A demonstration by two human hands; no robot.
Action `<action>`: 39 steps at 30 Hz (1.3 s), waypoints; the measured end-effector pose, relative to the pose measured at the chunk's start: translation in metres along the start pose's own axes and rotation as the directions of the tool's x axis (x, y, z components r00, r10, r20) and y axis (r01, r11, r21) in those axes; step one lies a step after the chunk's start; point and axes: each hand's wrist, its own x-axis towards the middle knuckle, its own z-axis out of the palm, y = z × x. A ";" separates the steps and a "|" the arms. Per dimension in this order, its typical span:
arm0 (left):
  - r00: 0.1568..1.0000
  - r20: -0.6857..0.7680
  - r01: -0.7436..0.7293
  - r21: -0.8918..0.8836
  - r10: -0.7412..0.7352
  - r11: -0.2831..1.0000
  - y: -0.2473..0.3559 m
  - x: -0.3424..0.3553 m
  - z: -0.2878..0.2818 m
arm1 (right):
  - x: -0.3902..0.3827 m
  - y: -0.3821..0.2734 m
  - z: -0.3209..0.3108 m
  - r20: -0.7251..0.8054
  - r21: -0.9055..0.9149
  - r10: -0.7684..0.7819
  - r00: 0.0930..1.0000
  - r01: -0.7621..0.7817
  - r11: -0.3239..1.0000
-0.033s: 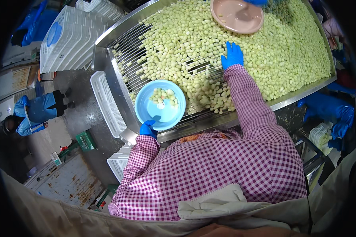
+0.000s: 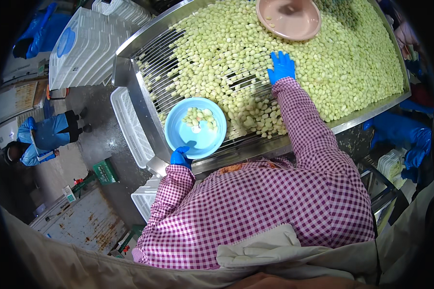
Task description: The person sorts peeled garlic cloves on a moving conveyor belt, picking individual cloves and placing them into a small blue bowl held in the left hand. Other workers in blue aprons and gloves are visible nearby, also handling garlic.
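Note:
My left hand (image 2: 181, 157), in a blue glove, grips the near rim of a light-blue basin (image 2: 200, 143) at the table's near left. Several pale green, grape-like pieces (image 2: 197, 115) lie inside the basin. My right hand (image 2: 281, 67), also gloved in blue, is open with its fingers spread. It lies palm down on a broad layer of the same pale green oval pieces (image 2: 361, 67). Beneath them, parallel metal bars of the sorting table (image 2: 161, 48) show on the left and near the middle.
A pink basin (image 2: 291, 30) rests on the pieces at the far side. White crates (image 2: 89, 53) are stacked to the left, and another white crate (image 2: 130, 127) stands against the table's left end. People in blue stand left and right. The table has a raised metal rim (image 2: 357, 121).
My right hand has shifted slightly left, fingers still spread. Another person's blue glove, earlier at the pink basin's far edge, is no longer in view. My left hand stays put.

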 end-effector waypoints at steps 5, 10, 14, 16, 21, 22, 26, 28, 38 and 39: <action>0.993 0.121 -0.013 -0.007 0.014 1.000 0.003 0.029 -0.054 | -0.038 -0.035 0.033 0.160 0.703 -0.055 0.986 -0.075 0.707; 0.995 0.101 -0.018 -0.005 0.018 1.000 -0.001 0.032 -0.062 | -0.051 -0.072 0.009 0.304 0.675 0.002 0.953 -0.217 0.705; 0.994 0.109 -0.002 -0.072 0.010 0.997 0.000 0.020 -0.065 | -0.055 -0.109 -0.005 0.059 0.314 -0.192 0.980 0.165 0.935; 0.995 0.095 -0.018 -0.105 0.028 0.994 -0.001 0.011 -0.076 | -0.061 -0.121 -0.005 0.344 0.492 -0.191 0.919 -0.003 0.870; 0.991 0.136 0.015 -0.078 -0.004 0.997 0.003 0.000 -0.080 | -0.061 -0.132 0.000 0.228 0.535 -0.215 0.950 0.062 0.842; 0.989 0.145 0.003 -0.077 0.008 0.997 0.002 -0.002 -0.077 | -0.060 -0.135 0.001 0.173 0.532 -0.232 0.957 0.108 0.840; 0.987 0.156 -0.018 -0.089 0.032 0.996 0.002 -0.009 -0.071 | -0.079 -0.143 0.007 0.229 -0.021 -0.521 0.822 0.540 0.841; 0.986 0.162 -0.015 -0.101 0.031 0.995 0.004 -0.010 -0.076 | -0.099 -0.143 0.010 0.326 0.079 -0.568 0.756 0.577 0.813; 0.979 0.198 -0.009 -0.187 0.046 0.982 -0.004 0.015 -0.109 | -0.059 -0.164 0.007 0.228 0.410 -0.418 0.879 0.303 0.861; 0.977 0.208 -0.010 -0.176 0.047 0.984 -0.008 0.019 -0.107 | -0.051 -0.175 0.008 0.201 0.389 -0.437 0.877 0.338 0.857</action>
